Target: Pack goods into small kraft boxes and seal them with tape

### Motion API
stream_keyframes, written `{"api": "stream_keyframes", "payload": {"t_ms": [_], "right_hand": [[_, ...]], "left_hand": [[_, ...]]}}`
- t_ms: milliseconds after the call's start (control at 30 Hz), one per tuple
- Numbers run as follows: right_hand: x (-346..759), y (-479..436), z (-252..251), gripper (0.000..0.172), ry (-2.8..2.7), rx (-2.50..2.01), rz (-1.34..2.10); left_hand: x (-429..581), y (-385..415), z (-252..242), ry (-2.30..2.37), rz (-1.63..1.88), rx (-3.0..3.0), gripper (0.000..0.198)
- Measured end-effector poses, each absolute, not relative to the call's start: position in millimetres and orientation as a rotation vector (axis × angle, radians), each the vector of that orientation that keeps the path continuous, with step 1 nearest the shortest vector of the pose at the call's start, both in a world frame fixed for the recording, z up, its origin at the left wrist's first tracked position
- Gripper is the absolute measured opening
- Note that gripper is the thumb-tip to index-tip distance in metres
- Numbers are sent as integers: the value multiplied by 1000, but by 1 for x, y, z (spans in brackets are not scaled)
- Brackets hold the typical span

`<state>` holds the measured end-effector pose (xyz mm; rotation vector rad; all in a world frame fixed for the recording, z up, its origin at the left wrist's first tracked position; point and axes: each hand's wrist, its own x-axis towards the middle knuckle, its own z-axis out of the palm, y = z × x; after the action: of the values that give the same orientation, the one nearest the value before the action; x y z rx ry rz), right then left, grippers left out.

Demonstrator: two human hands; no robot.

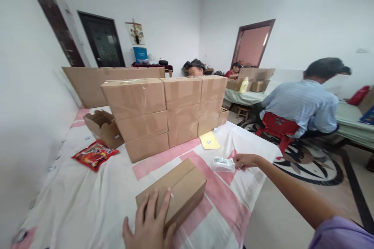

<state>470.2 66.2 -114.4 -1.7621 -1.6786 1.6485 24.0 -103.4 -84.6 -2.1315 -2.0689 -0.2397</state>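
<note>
My left hand (151, 220) lies with spread fingers on the top and near side of a closed brown cardboard box (182, 181), which rests on the cloth-covered table in front of me. To the right of the box stands a white tape dispenser (223, 164). My right hand (244, 161), arm stretched out, pinches at the dispenser's right end, where the tape comes off; the strip itself is too small to make out. Behind both is a wall of stacked, taped cardboard boxes (182, 124). A yellow paper card (209, 141) lies between the stack and the dispenser.
An open carton (103, 126) and a red snack packet (96, 155) are at the left of the pink-and-white cloth (96, 198). The table's right edge drops to the floor. One person (304, 97) sits on a red chair (279, 126) at right; others sit behind boxes.
</note>
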Motion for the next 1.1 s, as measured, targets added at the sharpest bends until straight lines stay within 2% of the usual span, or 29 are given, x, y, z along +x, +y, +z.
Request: {"api": "stream_keyframes", "payload": {"t_ms": [167, 333, 467, 567, 633, 700, 767, 867, 1033, 1100], "right_hand": [[462, 57, -96, 36, -1691, -1860, 1442], [442, 45, -46, 47, -1567, -1895, 1082], [375, 28, -2, 44, -1647, -1634, 1263], [313, 18, 14, 40, -1749, -1507, 1457], [280, 16, 15, 52, -1778, -1447, 1593], [256, 18, 11, 66, -1793, -1415, 1701], [239, 23, 5, 67, -1783, -1442, 1745], [224, 35, -5, 66, -1742, -1529, 1735], [213, 49, -10, 97, -1680, -1728, 1654], [211, 51, -11, 103, -1688, -1806, 1640]], "left_hand": [[22, -110, -80, -2079, -382, -2166, 61], [29, -105, -62, -1991, -246, -2171, 57], [51, -89, -34, -1979, 57, -2228, 33], [71, -81, -26, -2036, 126, -2243, 35], [82, -80, -33, -2042, 76, -2243, 39], [89, -81, -45, -2019, -18, -2264, 36], [90, -82, -55, -1981, -109, -2288, 32], [84, -82, -57, -1921, -152, -2368, 32], [77, -82, -47, -1903, -97, -2486, 35], [77, -83, -49, -1901, -120, -2499, 35]]}}
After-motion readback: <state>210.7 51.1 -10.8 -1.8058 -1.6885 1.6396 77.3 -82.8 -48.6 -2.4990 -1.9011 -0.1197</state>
